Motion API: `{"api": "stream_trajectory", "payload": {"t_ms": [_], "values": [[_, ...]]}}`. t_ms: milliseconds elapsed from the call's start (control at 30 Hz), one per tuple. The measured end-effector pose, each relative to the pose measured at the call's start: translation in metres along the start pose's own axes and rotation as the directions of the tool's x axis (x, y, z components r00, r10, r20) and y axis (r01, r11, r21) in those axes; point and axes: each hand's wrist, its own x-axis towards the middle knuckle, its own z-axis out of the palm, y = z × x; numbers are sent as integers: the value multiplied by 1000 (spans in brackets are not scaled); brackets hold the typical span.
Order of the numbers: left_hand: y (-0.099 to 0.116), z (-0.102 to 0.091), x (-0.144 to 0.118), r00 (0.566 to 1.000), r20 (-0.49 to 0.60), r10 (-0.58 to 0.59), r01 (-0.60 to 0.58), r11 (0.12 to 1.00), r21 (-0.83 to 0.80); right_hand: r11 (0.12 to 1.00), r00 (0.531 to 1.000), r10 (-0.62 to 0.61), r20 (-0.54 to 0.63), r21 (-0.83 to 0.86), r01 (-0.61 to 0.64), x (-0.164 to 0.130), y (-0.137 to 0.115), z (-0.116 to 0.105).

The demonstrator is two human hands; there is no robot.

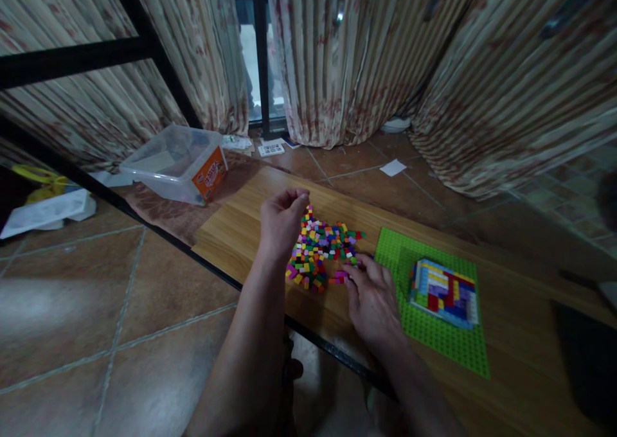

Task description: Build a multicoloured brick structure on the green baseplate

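Observation:
A loose heap of small multicoloured building bricks lies on the wooden table. Above the heap's far left side is my left hand, thumb and fingers pinched together; anything between the tips is too small to make out. My right hand is low at the heap's right edge, its fingers curled in by a few pink bricks. What those fingertips grip is hidden. To the right of that hand, a green studded baseplate carries a flat rectangular build of coloured bricks.
The wooden table has a black metal edge frame. Beyond its left end stands a clear plastic bin with an orange label. Striped curtains hang behind, above a tiled floor. A dark flat object is at the far right.

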Motion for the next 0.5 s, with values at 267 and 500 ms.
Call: {"api": "stream_trajectory", "payload": {"t_ms": [267, 500], "values": [[-2, 2, 0, 1000, 17, -3, 3, 1000, 12, 988, 993, 100, -65, 124, -91, 2, -3, 1], [-2, 4, -3, 994, 105, -17, 7, 995, 99, 937, 971, 214, -103, 303, -175, 3, -6, -3]]}}
